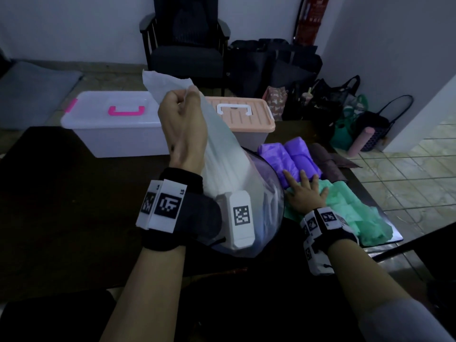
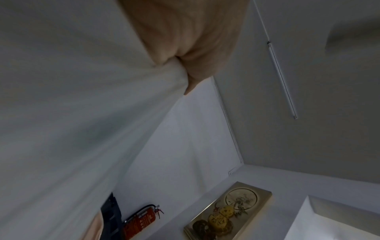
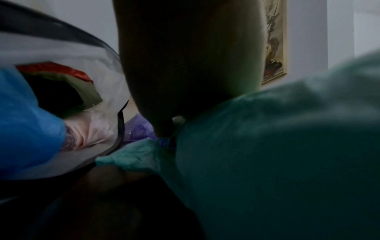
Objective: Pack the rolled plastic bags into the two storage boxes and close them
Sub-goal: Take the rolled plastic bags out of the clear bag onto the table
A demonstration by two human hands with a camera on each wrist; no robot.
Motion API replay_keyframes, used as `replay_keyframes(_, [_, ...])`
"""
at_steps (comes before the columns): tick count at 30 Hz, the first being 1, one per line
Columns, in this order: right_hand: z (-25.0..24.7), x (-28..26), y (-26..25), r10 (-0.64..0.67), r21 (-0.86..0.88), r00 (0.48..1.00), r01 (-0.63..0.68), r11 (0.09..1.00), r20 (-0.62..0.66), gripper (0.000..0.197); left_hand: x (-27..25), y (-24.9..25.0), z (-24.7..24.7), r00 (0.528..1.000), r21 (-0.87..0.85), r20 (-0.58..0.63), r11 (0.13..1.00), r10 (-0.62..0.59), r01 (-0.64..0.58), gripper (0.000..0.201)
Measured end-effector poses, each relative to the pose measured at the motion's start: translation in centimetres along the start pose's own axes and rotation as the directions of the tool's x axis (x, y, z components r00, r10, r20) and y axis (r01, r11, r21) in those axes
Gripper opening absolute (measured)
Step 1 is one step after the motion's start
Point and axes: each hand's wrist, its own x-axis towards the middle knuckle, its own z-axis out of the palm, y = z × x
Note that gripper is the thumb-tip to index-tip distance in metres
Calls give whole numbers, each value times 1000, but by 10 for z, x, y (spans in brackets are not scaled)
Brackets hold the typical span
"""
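My left hand (image 1: 181, 112) is raised above the dark table (image 1: 61, 206) and grips the top of a white plastic bag (image 1: 222, 154), pulling it up out of a clear bag with a black rim (image 1: 267, 169). In the left wrist view the white bag (image 2: 82, 113) runs from the closed fingers (image 2: 185, 48). My right hand (image 1: 304, 191) lies flat, fingers spread, on the green rolled bags (image 1: 350, 208), fingertips touching the purple rolled bags (image 1: 293, 156). Two closed boxes stand behind: a clear one with a pink handle (image 1: 116, 124) and a peach-lidded one (image 1: 246, 114).
Brown rolled bags (image 1: 325, 159) lie right of the purple ones at the table's right edge. Inside the clear bag are blue (image 3: 26, 121), red and pink bags. A dark armchair (image 1: 187, 45), a fire extinguisher (image 1: 313, 18) and several bags on the floor stand behind the table.
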Motion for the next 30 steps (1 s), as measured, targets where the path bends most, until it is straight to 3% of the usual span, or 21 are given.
replay_keyframes(9, [-2, -1, -1, 3, -9, 1000, -3, 1000, 21, 60, 20, 14, -7, 994, -108, -104, 994, 20, -31, 26])
replay_keyframes(17, [-5, 0, -1, 14, -16, 997, -13, 1000, 74, 60, 37, 8, -27, 984, -267, -148, 962, -102, 60, 25])
replay_keyframes(22, [-6, -2, -2, 21, -21, 997, -20, 1000, 78, 61, 34, -2, -41, 957, -395, -94, 893, -275, 218, 18])
replay_keyframes(24, [-7, -2, -3, 23, -26, 997, -21, 999, 80, 62, 35, -7, -49, 942, -461, -9, 838, -334, 293, 17])
replay_keyframes(30, [-6, -2, -4, 36, -33, 996, -33, 999, 80, 63, 38, -29, -76, 913, -574, 148, 718, -381, 393, 29])
